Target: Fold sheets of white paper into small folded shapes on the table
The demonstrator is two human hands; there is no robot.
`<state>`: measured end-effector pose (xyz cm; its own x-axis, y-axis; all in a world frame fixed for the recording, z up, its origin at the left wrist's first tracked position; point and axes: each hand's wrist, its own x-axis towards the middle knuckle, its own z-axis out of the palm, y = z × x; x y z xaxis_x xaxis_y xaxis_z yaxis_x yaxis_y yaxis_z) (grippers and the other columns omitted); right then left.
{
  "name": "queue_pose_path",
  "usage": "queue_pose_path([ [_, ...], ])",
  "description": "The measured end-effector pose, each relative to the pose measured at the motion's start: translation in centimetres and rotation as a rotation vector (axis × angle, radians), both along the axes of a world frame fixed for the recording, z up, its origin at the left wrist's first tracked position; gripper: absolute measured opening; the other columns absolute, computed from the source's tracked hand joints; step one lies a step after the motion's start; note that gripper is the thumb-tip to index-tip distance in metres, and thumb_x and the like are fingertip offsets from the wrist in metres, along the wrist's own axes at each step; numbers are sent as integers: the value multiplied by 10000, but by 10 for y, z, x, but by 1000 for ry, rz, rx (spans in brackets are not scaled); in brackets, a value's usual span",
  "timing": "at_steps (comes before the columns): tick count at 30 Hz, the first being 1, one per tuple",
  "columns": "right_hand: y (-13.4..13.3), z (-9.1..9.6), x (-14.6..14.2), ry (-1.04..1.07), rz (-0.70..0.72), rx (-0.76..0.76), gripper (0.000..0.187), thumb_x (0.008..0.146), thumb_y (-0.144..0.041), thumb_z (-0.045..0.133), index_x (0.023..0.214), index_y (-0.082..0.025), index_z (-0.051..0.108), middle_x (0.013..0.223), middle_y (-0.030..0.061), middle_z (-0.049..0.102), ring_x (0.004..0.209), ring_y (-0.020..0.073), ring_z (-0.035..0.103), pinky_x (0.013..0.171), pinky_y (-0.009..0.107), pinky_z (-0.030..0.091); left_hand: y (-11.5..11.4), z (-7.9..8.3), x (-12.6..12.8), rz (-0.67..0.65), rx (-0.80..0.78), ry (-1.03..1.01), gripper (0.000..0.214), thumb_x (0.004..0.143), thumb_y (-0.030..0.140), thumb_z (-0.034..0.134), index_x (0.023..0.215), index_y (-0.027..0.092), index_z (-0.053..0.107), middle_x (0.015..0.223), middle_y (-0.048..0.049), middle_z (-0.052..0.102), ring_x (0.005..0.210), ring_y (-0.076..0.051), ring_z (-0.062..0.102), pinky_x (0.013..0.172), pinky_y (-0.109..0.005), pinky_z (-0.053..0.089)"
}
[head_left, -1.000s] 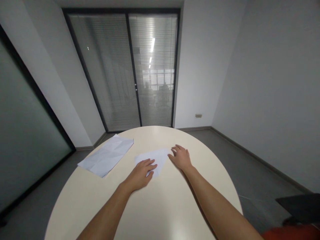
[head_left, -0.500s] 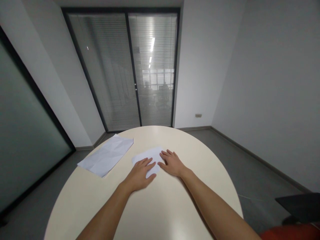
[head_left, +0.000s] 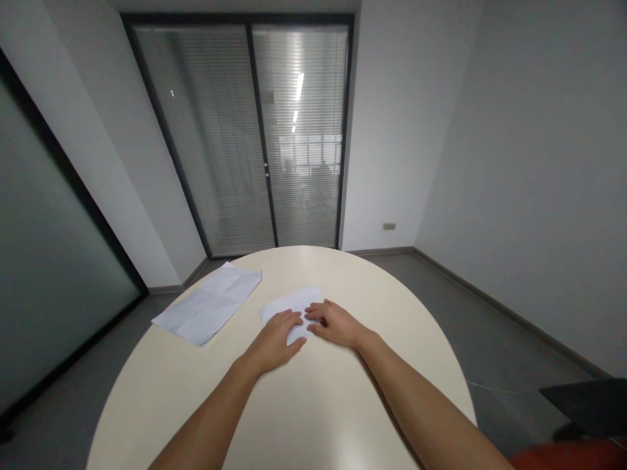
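A small white sheet of paper (head_left: 295, 299) lies on the round cream table (head_left: 294, 418), partly covered by both hands. My left hand (head_left: 275, 341) rests palm down on its near left part, thumb stretched away from the fingers. On the paper's right side is my right hand (head_left: 337, 324), its fingers bent with the tips on the sheet and the thumb apart from them. Neither hand is closed around anything. Some of the paper's near edge is hidden under the fingers.
Larger creased white sheets (head_left: 210, 303) lie at the table's left edge, with a corner past the rim. Beyond the table stand a glass door with blinds (head_left: 304, 196) and grey walls. A dark flat object (head_left: 588, 405) is at the lower right.
My right hand has slid slightly left and its fingers have curled more. The fingers of my left hand have drawn closer together. The small paper has hardly moved.
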<state>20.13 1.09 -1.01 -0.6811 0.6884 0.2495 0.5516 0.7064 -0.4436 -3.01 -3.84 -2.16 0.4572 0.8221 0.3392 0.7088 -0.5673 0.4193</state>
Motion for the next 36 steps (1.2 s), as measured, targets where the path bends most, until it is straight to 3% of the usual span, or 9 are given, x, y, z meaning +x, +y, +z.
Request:
queue_pose_path([
  [4,1,0,2,6,13,-17,360,932,-410,642,1243,-249,723,1386,102,648,1295,291,587,1203,528,270,-1,3,2,1,1,-62,199,871,287,669,1047,212,613,1182,-104,698,1176,-271,628,1057,-441,482],
  [8,2,2,5,-22,-9,-18,324,952,-386,611,1222,-253,732,1395,102,641,1331,299,557,1207,572,228,-2,5,1,-18,-10,-60,143,860,261,676,973,223,597,1205,-100,699,1207,-277,613,1072,-450,465],
  [16,6,4,9,-22,-50,-51,278,958,-375,601,1149,-245,755,1427,115,614,1403,301,486,1204,583,218,-4,7,-2,-60,-34,-69,215,854,240,670,1065,231,632,1286,-95,691,1270,-271,589,1133,-471,425],
  [25,10,2,14,-28,-82,-51,242,973,-357,576,1084,-241,757,1408,115,630,1421,285,465,1206,583,188,-4,10,-3,-40,-42,-54,177,875,216,624,1045,238,667,1122,-49,734,1088,-226,662,996,-377,509],
  [32,9,3,15,-46,-71,4,231,993,-337,538,956,-224,736,1383,106,647,1389,278,502,1183,583,239,-3,8,-6,-70,-16,-45,268,842,257,681,1108,239,650,1200,-67,704,1155,-239,626,1033,-388,491],
  [36,9,0,14,-32,-69,13,235,986,-322,543,1036,-229,753,1367,107,659,1375,280,518,1194,590,219,-3,9,-3,-74,7,-43,187,852,211,648,1039,230,654,1103,-60,711,1088,-233,630,983,-375,498],
])
